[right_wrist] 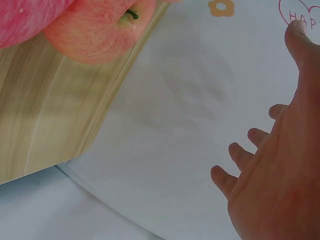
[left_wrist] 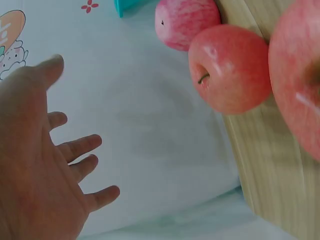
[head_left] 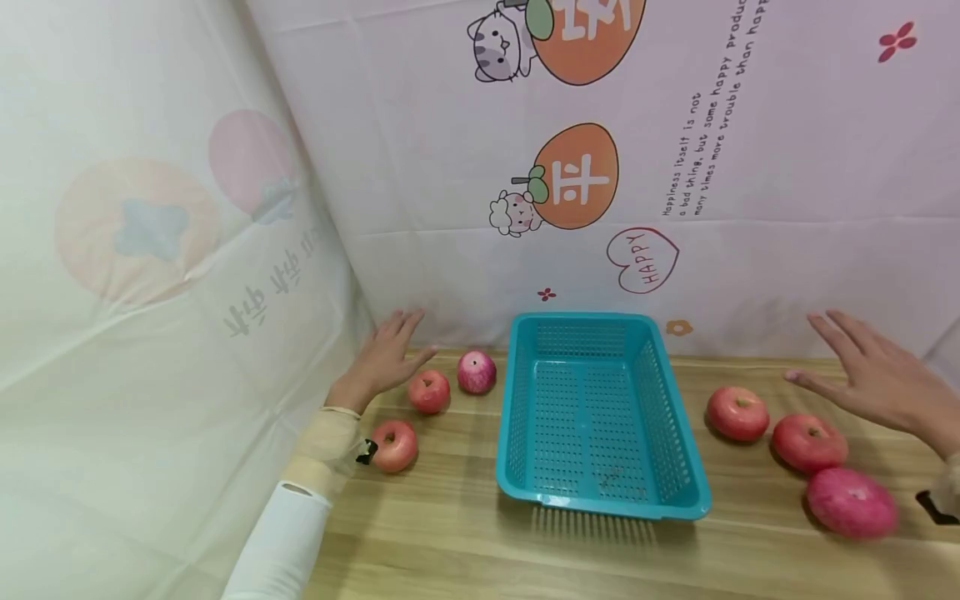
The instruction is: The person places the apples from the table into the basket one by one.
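My left hand [head_left: 385, 357] hovers at the left with fingers spread, holding nothing. Nearest to it is a red apple [head_left: 429, 391]; another apple [head_left: 393, 446] lies closer to me beside the wrist. A purple-pink round fruit [head_left: 477, 372], its kind unclear, sits to the right of them. On the far right, my right hand [head_left: 885, 375] is held in the air, fingers extended and touching nothing. Below it lie two red apples, one on the left [head_left: 738, 413] and one in the middle [head_left: 810, 443], plus a deep pink oval fruit [head_left: 852, 502]. In both wrist views the palms hold nothing.
A blue perforated plastic basket [head_left: 603, 503] with nothing in it stands mid-table between the two groups of fruit. The wooden tabletop [head_left: 420, 533] ends at a printed white cloth [head_left: 435, 183] behind. Another cloth [head_left: 150, 400] hangs along the left side.
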Demonstrator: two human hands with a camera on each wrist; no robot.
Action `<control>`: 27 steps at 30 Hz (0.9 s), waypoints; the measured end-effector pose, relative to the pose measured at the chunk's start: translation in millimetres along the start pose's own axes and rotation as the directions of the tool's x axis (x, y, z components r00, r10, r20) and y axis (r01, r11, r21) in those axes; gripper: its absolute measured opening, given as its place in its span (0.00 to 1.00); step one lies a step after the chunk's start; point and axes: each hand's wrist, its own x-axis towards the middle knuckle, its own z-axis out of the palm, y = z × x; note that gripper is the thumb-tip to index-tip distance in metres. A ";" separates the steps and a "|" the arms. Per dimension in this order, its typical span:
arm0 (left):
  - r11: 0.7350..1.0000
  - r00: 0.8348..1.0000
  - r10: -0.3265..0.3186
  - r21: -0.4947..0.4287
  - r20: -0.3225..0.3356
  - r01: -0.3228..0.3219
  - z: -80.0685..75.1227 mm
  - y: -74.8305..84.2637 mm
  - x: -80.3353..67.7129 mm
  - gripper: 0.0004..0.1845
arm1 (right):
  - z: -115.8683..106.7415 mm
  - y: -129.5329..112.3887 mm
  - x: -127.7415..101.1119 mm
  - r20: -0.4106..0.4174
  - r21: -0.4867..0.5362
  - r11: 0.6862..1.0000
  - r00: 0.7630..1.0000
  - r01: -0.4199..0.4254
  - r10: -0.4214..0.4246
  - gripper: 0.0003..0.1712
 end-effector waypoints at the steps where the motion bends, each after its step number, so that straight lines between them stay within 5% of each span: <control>1: 1.000 1.000 0.011 0.000 -0.010 -0.011 0.5 1.2 0.2 0.42 | 0.2 -0.6 0.5 0.005 -0.001 1.000 1.000 -0.004 0.004 0.61; 14: 0.997 0.998 0.053 -0.056 -0.045 -0.055 10.2 25.5 1.3 0.26 | 3.2 -17.8 8.2 0.058 -0.007 1.000 0.998 0.006 -0.005 0.63; 27: 0.990 0.994 0.075 -0.114 -0.079 -0.084 24.1 53.6 -5.0 0.21 | 11.0 -32.5 13.2 0.112 0.013 1.000 0.994 0.016 -0.017 0.62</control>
